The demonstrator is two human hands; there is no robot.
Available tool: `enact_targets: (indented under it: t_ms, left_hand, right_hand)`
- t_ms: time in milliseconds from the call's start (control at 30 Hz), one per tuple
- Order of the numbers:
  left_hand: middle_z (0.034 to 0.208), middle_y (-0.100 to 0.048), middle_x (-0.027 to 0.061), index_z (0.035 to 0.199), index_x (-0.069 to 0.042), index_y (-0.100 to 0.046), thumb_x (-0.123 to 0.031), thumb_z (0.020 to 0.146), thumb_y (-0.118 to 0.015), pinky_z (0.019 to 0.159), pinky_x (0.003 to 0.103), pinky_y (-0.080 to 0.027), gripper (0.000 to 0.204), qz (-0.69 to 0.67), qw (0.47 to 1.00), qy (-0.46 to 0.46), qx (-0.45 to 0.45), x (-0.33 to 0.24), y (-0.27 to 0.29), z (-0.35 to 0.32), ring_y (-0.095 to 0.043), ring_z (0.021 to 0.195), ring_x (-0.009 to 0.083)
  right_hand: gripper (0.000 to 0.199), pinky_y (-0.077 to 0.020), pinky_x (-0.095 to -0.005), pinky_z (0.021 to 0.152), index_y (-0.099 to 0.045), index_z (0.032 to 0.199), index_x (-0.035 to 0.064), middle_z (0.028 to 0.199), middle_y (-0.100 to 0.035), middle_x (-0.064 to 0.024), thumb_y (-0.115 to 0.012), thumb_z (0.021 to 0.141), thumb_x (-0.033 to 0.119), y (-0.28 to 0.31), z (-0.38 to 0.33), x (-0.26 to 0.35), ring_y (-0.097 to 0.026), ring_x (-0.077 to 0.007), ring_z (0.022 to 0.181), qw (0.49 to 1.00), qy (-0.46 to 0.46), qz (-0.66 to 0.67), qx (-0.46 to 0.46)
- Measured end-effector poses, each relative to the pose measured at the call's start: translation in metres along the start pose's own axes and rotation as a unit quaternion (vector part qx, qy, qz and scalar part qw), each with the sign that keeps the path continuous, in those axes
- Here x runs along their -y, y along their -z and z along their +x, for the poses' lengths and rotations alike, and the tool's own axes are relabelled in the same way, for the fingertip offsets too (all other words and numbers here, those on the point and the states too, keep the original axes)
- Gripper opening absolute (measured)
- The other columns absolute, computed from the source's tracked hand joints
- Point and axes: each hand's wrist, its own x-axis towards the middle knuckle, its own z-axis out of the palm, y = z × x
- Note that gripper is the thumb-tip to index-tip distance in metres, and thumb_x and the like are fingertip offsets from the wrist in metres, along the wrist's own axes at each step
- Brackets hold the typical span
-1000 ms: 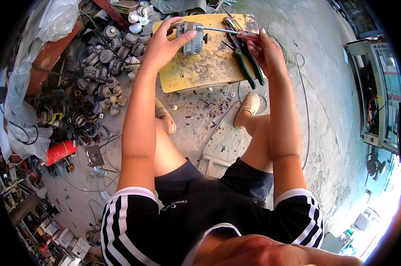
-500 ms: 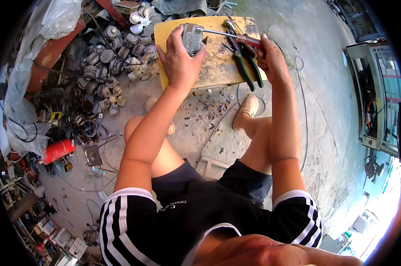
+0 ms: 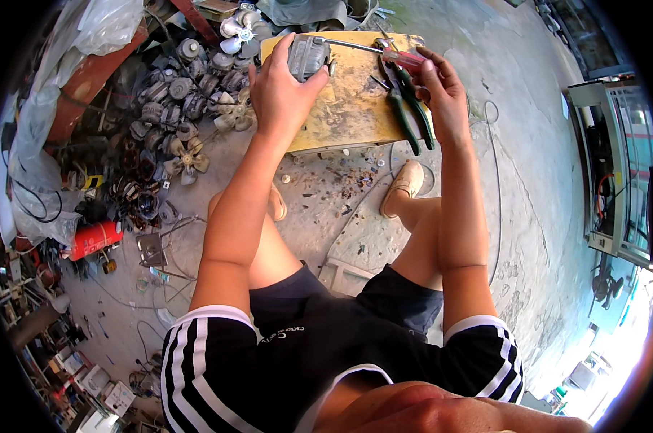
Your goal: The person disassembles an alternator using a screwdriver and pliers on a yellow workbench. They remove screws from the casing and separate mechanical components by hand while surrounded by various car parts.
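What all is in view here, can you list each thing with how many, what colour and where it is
small motor: one, grey metal, on the board's far left part, under the left hand
screwdriver: one, red handle and steel shaft, in the right hand, tip at the motor
pliers: one pair, green handles, lying on the board's right side
wooden board: one, yellowish and stained, on the ground ahead of the knees
pile of small motors and fan blades: many, grey, on the ground to the left
canister: one, red, lying at the far left
open cabinet: one, pale, at the right edge
left hand: one, gripping the motor
right hand: one, gripping the screwdriver handle
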Motion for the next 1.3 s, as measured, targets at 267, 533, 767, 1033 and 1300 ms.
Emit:
enact_targets:
  t_ms: [267, 533, 767, 1033, 1300]
  left_hand:
    - [0.116, -0.068, 0.0172, 0.135, -0.009, -0.055, -0.041, 0.073, -0.077, 0.113, 0.058, -0.029, 0.073, 0.009, 1.000, 0.007, -0.002, 0.003, -0.006, 0.005, -0.064, 0.108, 0.0331]
    - [0.117, -0.068, 0.0176, 0.136, -0.008, -0.054, -0.043, 0.073, -0.076, 0.112, 0.057, -0.030, 0.075, -0.005, 0.999, 0.037, 0.025, 0.002, -0.002, 0.010, -0.064, 0.108, 0.0330]
    - [0.115, -0.068, 0.0181, 0.135, -0.008, -0.055, -0.043, 0.072, -0.076, 0.111, 0.055, -0.031, 0.076, 0.000, 0.999, 0.044, 0.021, 0.000, -0.003, 0.014, -0.065, 0.106, 0.0333]
    - [0.111, -0.069, 0.0187, 0.134, -0.008, -0.056, -0.043, 0.070, -0.077, 0.111, 0.055, -0.032, 0.076, -0.026, 0.997, 0.063, 0.037, 0.005, 0.002, 0.018, -0.066, 0.104, 0.0344]
    - [0.117, -0.068, 0.0177, 0.136, -0.009, -0.054, -0.042, 0.072, -0.077, 0.113, 0.056, -0.029, 0.076, -0.011, 0.998, 0.036, 0.050, 0.003, 0.005, 0.015, -0.064, 0.109, 0.0335]
  right_hand:
    - [0.043, -0.0383, -0.0193, 0.054, -0.062, 0.114, 0.0021, 0.080, -0.062, -0.0004, -0.047, 0.106, 0.041, 0.001, 0.004, -0.008, -0.050, -0.0042, 0.063, 0.992, -0.092, -0.028, -0.077]
    - [0.034, -0.0491, -0.0269, 0.091, -0.054, 0.129, 0.0027, 0.112, -0.063, -0.0055, -0.061, 0.100, 0.019, -0.007, 0.010, -0.014, -0.060, -0.0127, 0.099, 0.988, 0.020, 0.128, -0.084]
    - [0.047, -0.0467, -0.0218, 0.069, -0.058, 0.130, 0.0027, 0.092, -0.061, -0.0024, -0.048, 0.105, 0.041, -0.024, 0.001, 0.001, -0.054, -0.0092, 0.076, 0.981, -0.048, 0.141, -0.127]
    - [0.047, -0.0301, -0.0201, 0.049, -0.064, 0.114, 0.0047, 0.080, -0.061, -0.0010, -0.042, 0.106, 0.046, -0.012, 0.010, 0.003, -0.041, -0.0037, 0.059, 0.995, 0.038, -0.085, -0.026]
    - [0.035, -0.0277, -0.0179, 0.051, -0.060, 0.122, 0.0071, 0.086, -0.062, 0.0019, -0.051, 0.105, 0.036, 0.022, 0.012, 0.017, -0.040, -0.0026, 0.063, 0.970, -0.185, -0.107, 0.115]
